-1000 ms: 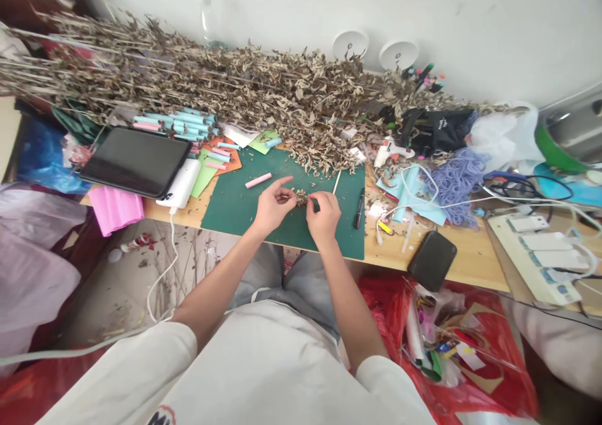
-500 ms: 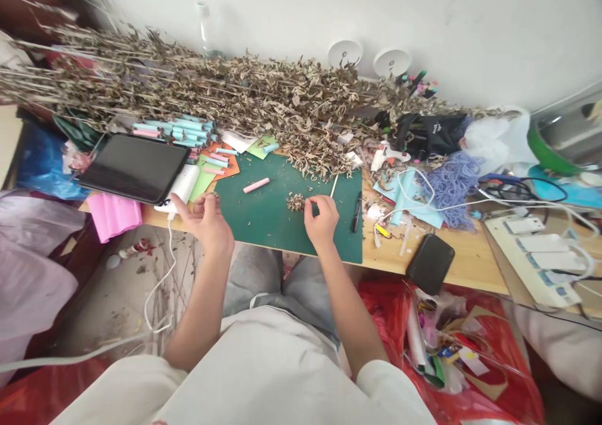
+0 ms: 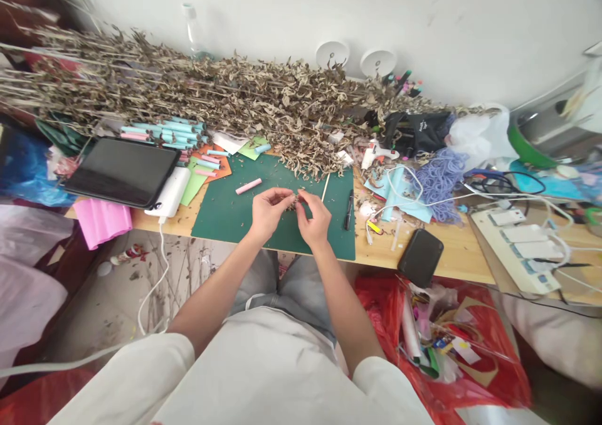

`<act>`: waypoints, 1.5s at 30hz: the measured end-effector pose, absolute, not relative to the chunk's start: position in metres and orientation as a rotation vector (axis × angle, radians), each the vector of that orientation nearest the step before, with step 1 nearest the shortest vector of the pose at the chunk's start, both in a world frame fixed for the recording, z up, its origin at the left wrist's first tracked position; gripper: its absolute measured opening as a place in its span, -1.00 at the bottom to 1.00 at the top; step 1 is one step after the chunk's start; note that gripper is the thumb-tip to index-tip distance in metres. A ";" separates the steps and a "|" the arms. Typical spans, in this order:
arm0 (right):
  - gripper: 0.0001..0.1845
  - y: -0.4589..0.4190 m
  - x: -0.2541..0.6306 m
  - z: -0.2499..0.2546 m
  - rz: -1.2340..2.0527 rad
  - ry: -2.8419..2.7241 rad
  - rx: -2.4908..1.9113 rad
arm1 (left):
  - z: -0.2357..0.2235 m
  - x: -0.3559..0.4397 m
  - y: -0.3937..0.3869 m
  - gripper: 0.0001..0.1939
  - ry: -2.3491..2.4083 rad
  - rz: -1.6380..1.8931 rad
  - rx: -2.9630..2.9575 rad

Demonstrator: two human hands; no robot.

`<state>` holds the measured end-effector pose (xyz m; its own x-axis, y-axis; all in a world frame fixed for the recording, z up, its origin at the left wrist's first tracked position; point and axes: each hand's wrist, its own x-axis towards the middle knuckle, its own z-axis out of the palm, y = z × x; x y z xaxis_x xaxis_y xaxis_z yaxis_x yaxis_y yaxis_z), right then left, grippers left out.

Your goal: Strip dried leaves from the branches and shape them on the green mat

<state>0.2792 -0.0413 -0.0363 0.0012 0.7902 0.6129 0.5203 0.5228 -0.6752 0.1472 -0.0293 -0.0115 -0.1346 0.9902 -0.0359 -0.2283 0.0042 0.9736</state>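
Note:
Over the green cutting mat (image 3: 219, 215), my left hand (image 3: 268, 213) and my right hand (image 3: 314, 218) meet with their fingertips almost touching. Both are closed in a pinch on bits of dried leaves (image 3: 293, 204), which are mostly hidden by the fingers. To the left of my hands a pink paper roll (image 3: 248, 186) lies on the mat. A thin pale stick (image 3: 325, 187) rests beyond my right hand, and a black pen (image 3: 348, 210) lies along the mat's right side.
Dried leafy stalks (image 3: 263, 99) fill the back of the table. Blue paper rolls (image 3: 183, 130), a tablet (image 3: 123, 169) and a white power bank (image 3: 170, 193) sit left. On the right are a glue gun (image 3: 377, 153), purple yarn (image 3: 441, 183), a black case (image 3: 421, 257) and a power strip (image 3: 515, 249).
My left hand has moved right from beside the power bank to my right hand, closing on dried leaves. My right hand stays pinched near the leaf crumbs. The view has shifted slightly.

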 end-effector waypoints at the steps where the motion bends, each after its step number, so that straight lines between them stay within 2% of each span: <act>1: -0.74 -0.042 0.279 -0.036 0.308 -1.660 -1.138 | -0.012 0.147 -0.029 -0.70 1.144 1.365 0.967; 4: -0.80 -0.042 0.278 -0.034 0.313 -1.648 -1.154 | -0.016 0.145 -0.029 -0.70 1.136 1.312 0.990; 9: -0.79 -0.041 0.278 -0.036 0.308 -1.618 -1.180 | -0.020 0.139 -0.025 -0.68 1.101 1.220 1.006; 15: -0.81 -0.040 0.277 -0.040 0.298 -1.635 -1.183 | -0.026 0.140 -0.020 -0.79 1.169 1.184 1.094; 19: -0.81 -0.040 0.276 -0.042 0.259 -1.648 -1.201 | -0.019 0.146 -0.020 -0.87 1.344 1.110 1.354; 23: -0.81 -0.039 0.277 -0.042 0.206 -1.637 -1.245 | -0.006 0.148 -0.020 -0.83 1.431 1.082 1.637; 27: -0.82 -0.039 0.279 -0.041 0.209 -1.574 -1.240 | -0.011 0.143 -0.016 -0.90 1.375 1.161 1.428; 34: -0.81 -0.037 0.279 -0.040 0.274 -1.556 -1.246 | -0.024 0.138 -0.014 -0.75 1.169 1.212 1.111; 45: -0.82 -0.037 0.280 -0.039 0.424 -1.596 -1.202 | -0.027 0.131 -0.013 -0.77 1.145 1.083 1.241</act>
